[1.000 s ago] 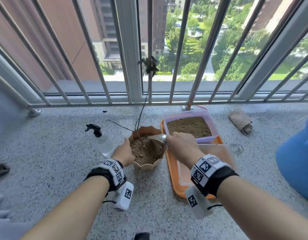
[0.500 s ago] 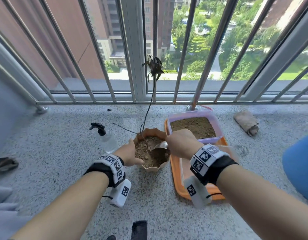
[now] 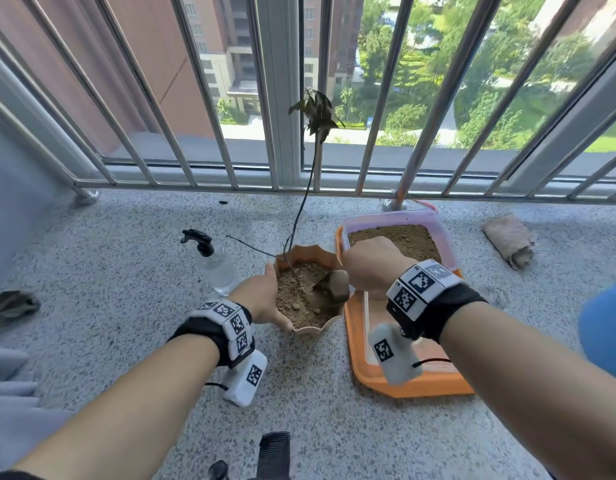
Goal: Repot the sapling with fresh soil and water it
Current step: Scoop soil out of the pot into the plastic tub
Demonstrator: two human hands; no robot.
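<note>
A scalloped tan pot filled with brown soil stands on the speckled floor. A thin sapling with a few dark wilted leaves rises from it, leaning toward the railing. My left hand grips the pot's left rim. My right hand holds a small metal scoop, whose bowl dips into the soil at the pot's right side. Behind my right hand sits a pink-rimmed tub of soil on an orange tray. A clear spray bottle with a black trigger stands left of the pot.
A metal railing runs along the far edge of the floor. A rolled beige cloth lies at the right. A blue object is at the right edge, a dark rag at the left, and a black comb-like thing lies near me.
The scoop has gone from above the pot's rim down into the soil. My left hand stays on the pot. The view has shifted closer and slightly right.
</note>
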